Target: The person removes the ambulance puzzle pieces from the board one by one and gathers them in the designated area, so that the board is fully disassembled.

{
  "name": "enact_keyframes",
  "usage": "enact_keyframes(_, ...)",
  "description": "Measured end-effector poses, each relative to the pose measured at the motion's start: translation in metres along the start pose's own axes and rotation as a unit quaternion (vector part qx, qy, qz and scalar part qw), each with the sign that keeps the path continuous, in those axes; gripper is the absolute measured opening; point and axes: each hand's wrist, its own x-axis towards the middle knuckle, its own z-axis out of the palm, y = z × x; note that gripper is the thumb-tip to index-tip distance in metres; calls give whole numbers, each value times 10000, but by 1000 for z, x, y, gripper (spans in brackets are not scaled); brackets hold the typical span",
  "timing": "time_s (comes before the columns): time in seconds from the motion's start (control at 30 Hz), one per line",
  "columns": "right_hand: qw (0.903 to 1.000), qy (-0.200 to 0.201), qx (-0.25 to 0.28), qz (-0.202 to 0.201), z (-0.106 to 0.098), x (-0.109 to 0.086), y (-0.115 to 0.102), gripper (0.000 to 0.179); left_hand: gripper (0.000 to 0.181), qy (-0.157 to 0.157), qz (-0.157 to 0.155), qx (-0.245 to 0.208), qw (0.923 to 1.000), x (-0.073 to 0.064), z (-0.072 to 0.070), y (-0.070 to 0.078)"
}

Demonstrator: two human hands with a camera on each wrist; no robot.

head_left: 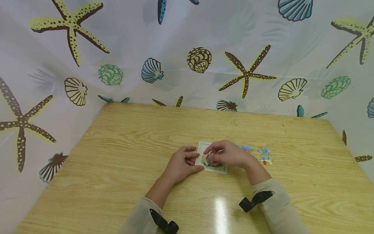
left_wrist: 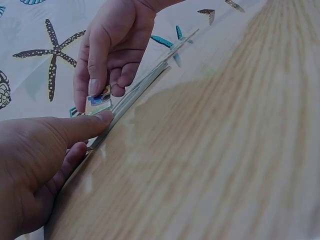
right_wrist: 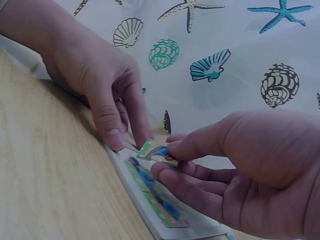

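Note:
In the head view a small white-framed puzzle board (head_left: 201, 148) lies on the wooden table. My left hand (head_left: 179, 166) holds its left end, thumb at the near corner and fingers along the side. Over the board, my right hand (head_left: 229, 154) pinches a puzzle piece (right_wrist: 150, 152) between thumb and fingers. The right wrist view shows that piece tilted above the frame, green-edged with blue and orange print. Fitted pieces (right_wrist: 156, 196) with blue shapes on green lie along the board's near side. My right fingers hide part of the board in the head view.
Several loose puzzle pieces (head_left: 264, 151) lie to the right of the board, partly behind my right wrist. A white curtain (head_left: 175, 39) printed with shells and starfish hangs along the table's back and sides. Black straps with small cameras (head_left: 246, 204) circle both sleeves.

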Motion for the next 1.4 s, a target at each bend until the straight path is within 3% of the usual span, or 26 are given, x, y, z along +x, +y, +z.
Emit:
enact_keyframes(0.3,9995,133,-186,207,-19,-11,-2,20,49,52,15,78,10000,0,0,2)
enact_keyframes(0.93,9960,-284,-367,765,-54,-37,10,18,60,87,-87,40,9999,-1,0,-1)
enact_keyframes(1.1,9942,-407,-476,878,-57,-43,12,13,63,90,-154,20,9998,-3,0,1)
enact_keyframes(1.4,9895,-405,-756,1162,-51,-41,9,10,49,171,-45,130,9998,-4,2,1)
